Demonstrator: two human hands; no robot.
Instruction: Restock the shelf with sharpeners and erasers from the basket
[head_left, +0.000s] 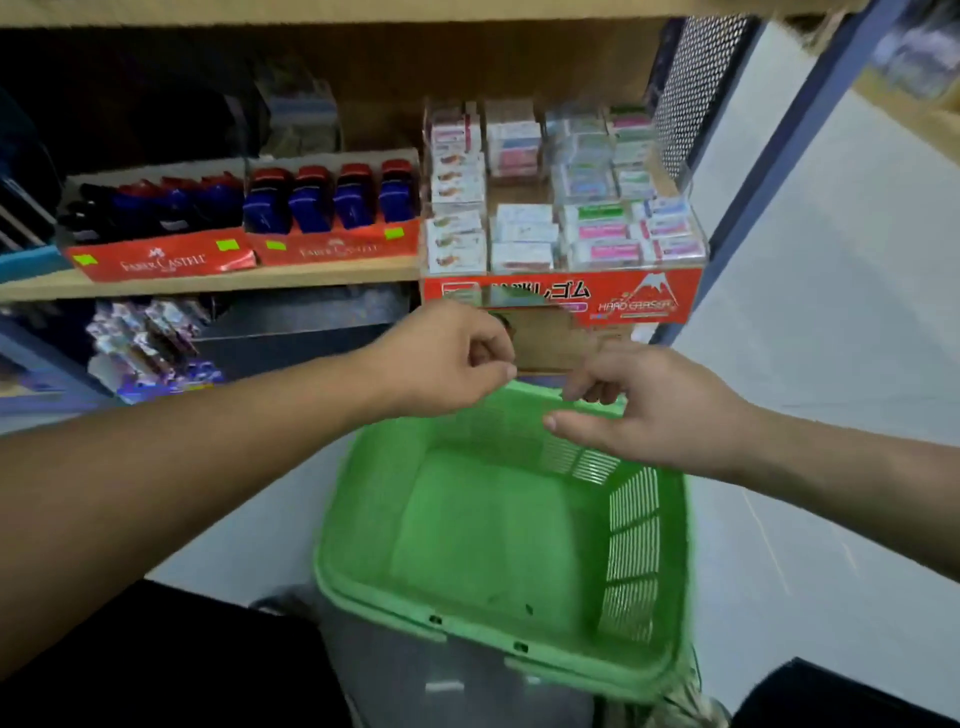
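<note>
The green plastic basket (498, 530) sits low in front of me and shows nothing inside. My left hand (447, 358) hovers over its far rim with fingers curled and thumb against the index finger; I see nothing in it. My right hand (649, 410) is at the far rim too, fingers loosely curled, thumb stretched left over the basket's inside wall. On the wooden shelf (218, 283) stand two red Faber-Castell trays of blue and red sharpeners (332, 200). Right of them, stacked erasers (566, 228) fill a clear display on a red eraser box (561, 299).
The basket rests on a grey object (410, 670). A lower shelf holds shiny packets (145, 338) at left. A blue shelf upright (769, 140) and black mesh panel (696, 78) border the erasers at right, with pale floor (831, 322) beyond.
</note>
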